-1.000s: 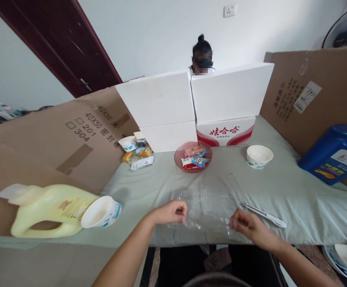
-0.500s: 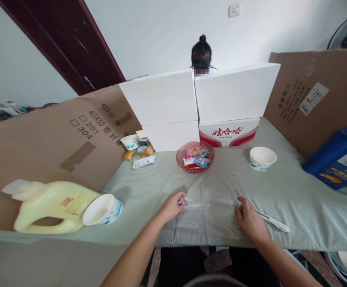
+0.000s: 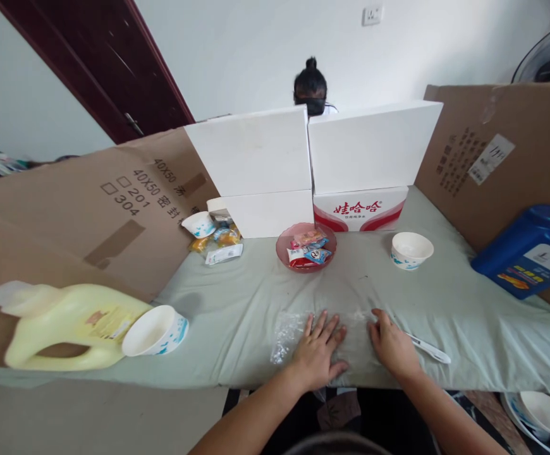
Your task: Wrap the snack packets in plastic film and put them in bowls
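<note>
A sheet of clear plastic film (image 3: 287,335) lies on the cloth in front of me, crinkled at its left end. My left hand (image 3: 320,351) rests flat on it, fingers spread and palm down. At the film's right side is my right hand (image 3: 391,341), its fingers curled in and closed on the film's edge; the exact grip is partly hidden. A slim white tool like a utility knife (image 3: 431,349) lies just right of that hand, its near end hidden behind it. Beyond the hands stands a pink glass bowl (image 3: 282,253) with several small wrapped snacks (image 3: 310,249).
White paper bowls stand at the right (image 3: 411,249) and left (image 3: 156,332), the latter by a yellow detergent jug (image 3: 80,322). A blue bottle (image 3: 526,253) leans right. Snack packs (image 3: 224,253) lie back left. White boxes (image 3: 256,158) wall off the back; a person (image 3: 310,88) is behind.
My left hand has let go of the film's crumpled left end, moved right, and opened flat onto the film. My right hand stays at the film's right side. The view has shifted slightly.
</note>
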A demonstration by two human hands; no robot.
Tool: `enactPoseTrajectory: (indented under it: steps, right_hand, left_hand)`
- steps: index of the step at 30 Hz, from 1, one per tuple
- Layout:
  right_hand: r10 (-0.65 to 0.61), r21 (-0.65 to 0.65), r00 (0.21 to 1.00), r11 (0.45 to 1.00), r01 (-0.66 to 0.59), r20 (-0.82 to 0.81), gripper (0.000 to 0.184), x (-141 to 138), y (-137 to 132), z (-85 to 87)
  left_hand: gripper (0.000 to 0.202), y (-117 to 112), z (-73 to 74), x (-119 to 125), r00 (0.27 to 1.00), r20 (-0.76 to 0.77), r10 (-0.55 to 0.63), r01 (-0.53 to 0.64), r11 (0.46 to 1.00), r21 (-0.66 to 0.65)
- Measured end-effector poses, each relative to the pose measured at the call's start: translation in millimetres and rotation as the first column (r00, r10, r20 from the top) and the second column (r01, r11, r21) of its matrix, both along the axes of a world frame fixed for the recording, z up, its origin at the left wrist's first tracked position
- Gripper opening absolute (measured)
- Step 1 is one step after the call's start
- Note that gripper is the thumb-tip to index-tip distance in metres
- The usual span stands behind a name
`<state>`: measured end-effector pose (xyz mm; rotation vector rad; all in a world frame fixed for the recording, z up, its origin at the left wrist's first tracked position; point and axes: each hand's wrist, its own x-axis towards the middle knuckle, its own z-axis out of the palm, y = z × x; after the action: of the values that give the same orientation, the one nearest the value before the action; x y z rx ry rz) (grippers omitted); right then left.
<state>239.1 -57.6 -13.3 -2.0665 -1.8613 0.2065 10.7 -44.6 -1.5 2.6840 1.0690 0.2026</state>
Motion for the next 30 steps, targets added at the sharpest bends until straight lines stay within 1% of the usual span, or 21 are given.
enactPoseTrajectory:
  steps: [2,3,4,6,8,9,10,11,13,15,17,19,20,22,23,24,25,27,28,29,30]
  right_hand:
    - [-0.026,0.07,0.999,0.997,0.024,0.034,0.032,4,-1,7.8]
    - [-0.004,0.126,0.999,0.992,-0.003,0.051,0.031,4,-1,11.1]
    - [0.052,0.182,0.997,0.981,-0.063,0.065,0.03,2,-3,13.5]
    - [0.243,0.248,0.966,0.934,-0.258,0.091,0.029,-7,-5,13.7]
    - [0.425,0.241,0.897,0.864,-0.443,0.124,0.032,-20,-8,7.0]
    - [0.48,0.216,0.865,0.837,-0.502,0.147,0.038,-26,-8,1.8]
    - [0.503,0.184,0.847,0.828,-0.529,0.171,0.046,-31,-9,-4.0]
    - [0.501,0.146,0.844,0.836,-0.529,0.192,0.055,-34,-9,-9.7]
    - [0.449,0.073,0.866,0.878,-0.474,0.219,0.067,-37,-9,-18.6]
    - [0.4,0.024,0.889,0.91,-0.415,0.223,0.07,-36,-9,-22.8]
    - [0.382,-0.004,0.898,0.921,-0.391,0.218,0.071,-35,-10,-23.1]
    - [0.378,-0.015,0.902,0.923,-0.384,0.21,0.07,-35,-10,-21.7]
    - [0.378,-0.017,0.903,0.924,-0.383,0.205,0.07,-36,-10,-20.8]
    - [0.375,-0.016,0.907,0.925,-0.379,0.191,0.069,-36,-9,-18.3]
    - [0.375,-0.014,0.909,0.925,-0.379,0.18,0.068,-36,-9,-16.4]
    - [0.385,-0.009,0.908,0.921,-0.389,0.164,0.066,-34,-9,-13.9]
    - [0.408,0.0,0.902,0.911,-0.412,0.143,0.065,-32,-10,-10.6]
    - [0.492,0.025,0.866,0.868,-0.496,0.085,0.061,-22,-14,-2.5]
    - [0.546,0.032,0.836,0.836,-0.548,0.051,0.06,-15,-17,1.5]
    - [0.596,0.033,0.803,0.802,-0.596,0.016,0.059,-6,-21,5.0]
    - [0.633,0.027,0.774,0.774,-0.632,-0.021,0.056,2,-25,7.5]
  left_hand:
    - [0.081,2,-5.7,-1,0.999,-0.033,0.006,-0.007,0.999,-0.031]
    - [0.081,2,-6.9,-3,0.999,-0.046,0.008,-0.01,0.999,-0.04]
    - [0.081,3,-7.2,-4,0.998,-0.059,0.008,-0.011,0.999,-0.048]
    - [0.081,3,-6.3,-4,0.997,-0.081,0.004,-0.009,0.998,-0.062]
    - [0.082,2,-5.1,-2,0.996,-0.084,0.009,-0.015,0.997,-0.07]
    - [0.083,2,-4.9,-1,0.997,-0.079,0.017,-0.022,0.997,-0.068]
    - [0.085,2,-4.9,-2,0.997,-0.074,0.03,-0.035,0.998,-0.061]
    - [0.088,3,-5.2,-4,0.996,-0.072,0.05,-0.054,0.997,-0.051]
    - [0.094,4,-7.0,-16,0.99,-0.081,0.115,-0.117,0.993,-0.023]
    - [0.093,7,-10.6,-38,0.973,-0.097,0.211,-0.211,0.977,0.011]
    - [0.082,9,-15.8,-69,0.939,-0.109,0.327,-0.323,0.945,0.051]
    - [0.073,11,-20.9,-101,0.884,-0.115,0.453,-0.444,0.891,0.092]
    - [0.071,11,-22.4,-116,0.847,-0.111,0.52,-0.509,0.853,0.112]
    - [0.068,8,-21.7,-138,0.768,-0.068,0.636,-0.622,0.767,0.157]
    - [0.064,4,-19.2,-145,0.75,-0.026,0.661,-0.648,0.741,0.177]
    - [0.058,-1,-15.3,-148,0.759,0.022,0.65,-0.642,0.743,0.19]
    - [0.051,-7,-10.4,-148,0.798,0.063,0.599,-0.599,0.777,0.193]
    - [0.037,-20,0.1,-142,0.908,0.112,0.403,-0.417,0.893,0.168]
    - [0.031,-26,4.6,-138,0.947,0.125,0.297,-0.313,0.939,0.144]
    - [0.028,-32,7.9,-134,0.968,0.136,0.212,-0.229,0.966,0.123]
    - [0.026,-35,9.8,-131,0.976,0.151,0.156,-0.174,0.978,0.113]
